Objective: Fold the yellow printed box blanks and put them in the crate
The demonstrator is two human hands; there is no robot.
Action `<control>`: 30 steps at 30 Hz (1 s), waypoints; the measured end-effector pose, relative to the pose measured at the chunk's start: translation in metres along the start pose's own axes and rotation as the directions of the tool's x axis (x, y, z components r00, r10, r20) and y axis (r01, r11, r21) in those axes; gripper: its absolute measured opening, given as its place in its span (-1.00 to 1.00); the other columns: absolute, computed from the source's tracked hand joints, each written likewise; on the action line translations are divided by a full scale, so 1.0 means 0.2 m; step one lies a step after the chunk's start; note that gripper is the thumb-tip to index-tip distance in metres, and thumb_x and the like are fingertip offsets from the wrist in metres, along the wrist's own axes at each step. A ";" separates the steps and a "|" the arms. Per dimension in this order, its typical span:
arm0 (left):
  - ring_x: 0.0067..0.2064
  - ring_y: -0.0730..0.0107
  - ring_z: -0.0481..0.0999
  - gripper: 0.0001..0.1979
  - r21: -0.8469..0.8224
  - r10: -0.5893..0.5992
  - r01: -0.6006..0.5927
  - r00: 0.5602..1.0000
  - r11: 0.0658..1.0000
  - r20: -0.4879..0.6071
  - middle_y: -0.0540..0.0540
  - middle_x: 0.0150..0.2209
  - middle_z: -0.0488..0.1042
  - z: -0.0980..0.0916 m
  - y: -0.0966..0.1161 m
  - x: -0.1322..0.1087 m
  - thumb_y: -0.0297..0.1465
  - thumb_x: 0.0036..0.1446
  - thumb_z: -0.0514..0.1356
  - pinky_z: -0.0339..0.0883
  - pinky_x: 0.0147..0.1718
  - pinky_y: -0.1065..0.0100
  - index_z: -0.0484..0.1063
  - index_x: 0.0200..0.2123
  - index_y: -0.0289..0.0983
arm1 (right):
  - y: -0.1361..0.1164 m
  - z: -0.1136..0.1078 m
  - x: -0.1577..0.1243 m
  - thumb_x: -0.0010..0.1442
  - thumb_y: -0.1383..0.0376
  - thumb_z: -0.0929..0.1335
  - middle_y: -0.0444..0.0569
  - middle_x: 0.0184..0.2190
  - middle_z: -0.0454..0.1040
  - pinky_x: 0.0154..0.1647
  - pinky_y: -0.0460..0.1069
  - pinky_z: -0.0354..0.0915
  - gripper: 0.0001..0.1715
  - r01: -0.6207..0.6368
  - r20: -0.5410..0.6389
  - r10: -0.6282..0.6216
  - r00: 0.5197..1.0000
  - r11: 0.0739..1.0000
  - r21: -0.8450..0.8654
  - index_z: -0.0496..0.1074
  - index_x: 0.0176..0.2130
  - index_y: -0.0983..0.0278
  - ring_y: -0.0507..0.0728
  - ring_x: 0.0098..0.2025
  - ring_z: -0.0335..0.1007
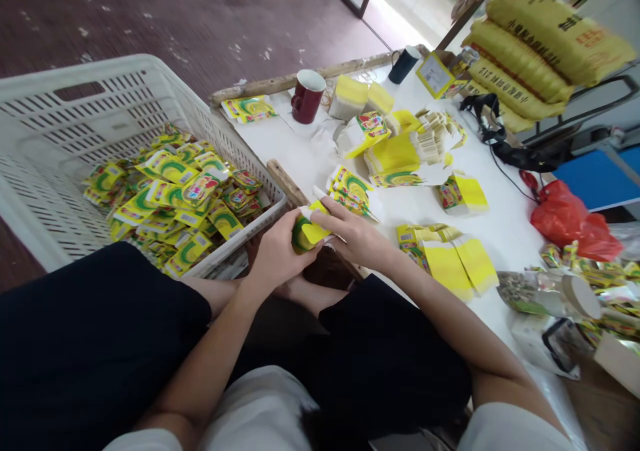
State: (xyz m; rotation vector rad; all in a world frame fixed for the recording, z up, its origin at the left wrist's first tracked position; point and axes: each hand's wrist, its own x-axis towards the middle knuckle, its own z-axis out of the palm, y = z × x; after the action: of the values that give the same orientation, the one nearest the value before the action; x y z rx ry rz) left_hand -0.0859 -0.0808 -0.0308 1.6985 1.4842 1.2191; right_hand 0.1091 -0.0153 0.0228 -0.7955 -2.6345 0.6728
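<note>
Between my hands, near the table's front edge, is a small yellow and green box [309, 229] with white flaps. My left hand [280, 247] wraps round its left side, fingers bent. From the right, my right hand [350, 231] pinches its upper flap with thumb and fingers. Just beyond lie several patterned yellow cartons [351, 189] on the white table [320, 171]. Left of my hands, a white plastic basket [115, 97] holds a heap of small yellow and green packets [173, 197]. To the right, flat yellow cartons [453, 261] are fanned out on the table.
A maroon mug [307, 97] and a dark mug [404, 64] stand towards the far edge. Stacks of yellow cartons [400, 151] lie mid-table. At the right are a red plastic bag [570, 221], a lidded jar [565, 294] and large yellow sacks [555, 44].
</note>
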 end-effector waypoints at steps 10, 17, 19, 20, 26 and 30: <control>0.04 -0.01 0.63 -0.19 -0.054 -0.024 0.029 0.996 0.998 0.088 -0.23 0.05 0.59 -0.01 0.00 0.00 -0.27 -0.04 0.45 0.50 0.02 0.09 0.25 0.26 -0.21 | 0.04 -0.02 -0.02 0.31 0.21 0.39 0.21 0.18 0.35 0.30 0.26 0.30 -0.59 -0.003 0.020 0.000 1.000 0.981 0.194 0.39 0.12 0.24 0.34 0.34 0.24; 0.18 0.10 0.54 -0.13 -0.703 -0.309 0.019 0.906 0.711 -0.288 -0.17 0.14 0.50 0.04 -0.03 0.06 -0.21 -0.15 0.54 0.45 0.13 0.17 0.28 0.23 -0.09 | 0.19 0.00 -0.03 0.23 0.00 0.44 0.21 0.19 0.37 0.11 0.22 0.45 -0.27 -0.254 -0.191 0.286 0.939 0.951 0.176 0.26 0.25 0.23 0.29 0.10 0.45; 0.31 0.12 0.42 -0.34 -0.856 -0.517 -0.051 0.779 0.514 -0.356 -0.15 0.20 0.44 0.00 -0.06 0.10 -0.07 -0.07 0.48 0.38 0.21 0.20 0.39 0.08 -0.08 | 0.29 -0.05 -0.06 0.25 0.08 0.41 0.17 0.06 0.45 0.03 0.20 0.46 -0.52 -0.524 -0.319 0.506 0.802 0.851 0.032 0.39 0.07 0.25 0.25 -0.05 0.49; 0.34 0.14 0.37 -0.46 -0.909 -0.630 -0.037 0.709 0.416 -0.317 -0.16 0.20 0.43 -0.01 -0.08 0.12 0.01 0.01 0.41 0.37 0.22 0.24 0.42 -0.02 -0.11 | 0.34 -0.07 -0.08 0.25 0.12 0.40 0.18 0.03 0.46 0.04 0.20 0.44 -0.60 -0.638 -0.372 0.583 0.722 0.769 -0.033 0.41 0.02 0.26 0.26 -0.05 0.49; 0.06 0.26 0.56 -0.75 -0.977 -0.780 0.189 0.625 0.095 0.045 -0.20 0.02 0.49 0.03 -0.08 0.13 -0.18 0.20 0.33 0.50 -0.01 0.30 0.41 -0.23 -0.21 | 0.53 0.01 -0.14 0.08 0.28 0.47 0.18 -0.16 0.48 0.00 0.24 0.38 -0.77 -0.783 -0.372 0.709 0.600 0.615 -0.092 0.43 -0.23 0.26 0.35 -0.10 0.45; -0.29 0.49 0.59 -0.81 -0.963 -0.738 0.250 0.668 0.101 0.096 -0.05 -0.21 0.57 0.07 -0.04 0.11 -0.40 0.10 0.38 0.47 -0.30 0.47 0.42 -0.27 -0.25 | 0.58 0.04 -0.14 0.03 0.22 0.51 0.16 -0.11 0.47 0.01 0.19 0.37 -0.62 -0.804 -0.364 0.734 0.573 0.589 -0.080 0.39 -0.17 0.23 0.33 -0.06 0.42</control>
State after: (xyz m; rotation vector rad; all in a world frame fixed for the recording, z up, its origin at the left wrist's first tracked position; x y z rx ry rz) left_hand -0.0787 -0.0553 -0.0383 -0.0037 0.9576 1.5682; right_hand 0.1777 0.0505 -0.0481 -2.0248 -2.0030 0.3571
